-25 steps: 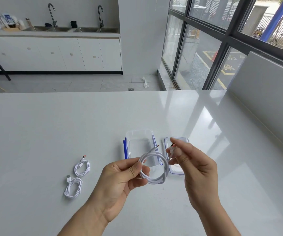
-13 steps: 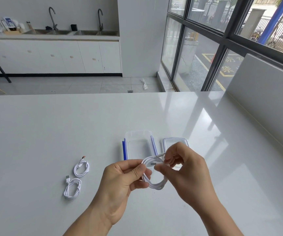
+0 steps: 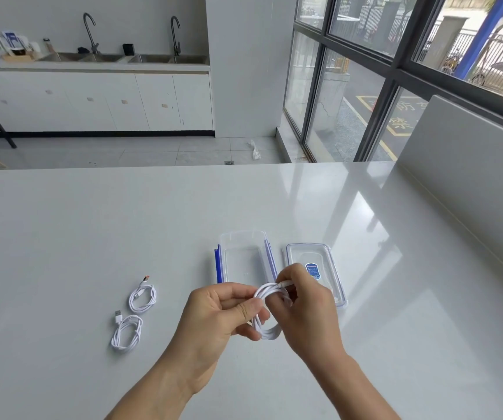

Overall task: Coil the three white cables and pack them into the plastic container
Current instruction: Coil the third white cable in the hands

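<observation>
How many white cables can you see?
3. One coiled white cable is held between the left hand and right hand. Two lie on the white table left of them: a farther cable and a nearer cable. None looks hidden.

1. The white table shows a smooth, glossy top that mirrors the window light.
2. The container and its lid are clear, shiny plastic with blue trim.
3. The held cable, the upper coil and the lower coil wear smooth white sheathing.
4. The sink tap looks like dark metal.
</observation>
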